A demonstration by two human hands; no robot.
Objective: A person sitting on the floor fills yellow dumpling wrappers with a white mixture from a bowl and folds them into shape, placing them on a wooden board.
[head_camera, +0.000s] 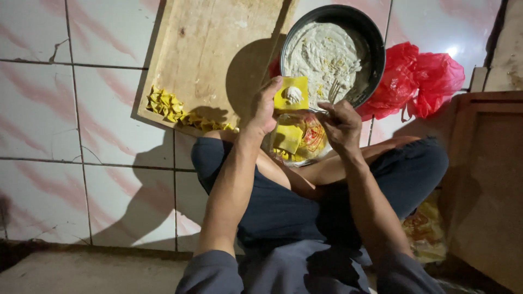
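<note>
Here, nearest the camera, the person sits cross-legged on the tiled floor [81, 136], forearms reaching forward over the knees. The left hand [265, 109] pinches a yellow square wrapper [291, 93] flat and face-up, so the white dab of filling on it stays put. The right hand [340, 124] is closed around a fork [333, 92], tines toward the bowl. Just below, a stack of wrappers [297, 139] lies within easy reach. Beyond, the dark bowl of filling [327, 54] sits beside a wooden board [212, 54] lined with folded dumplings [180, 111]; a red plastic bag [419, 79] lies farther right.
</note>
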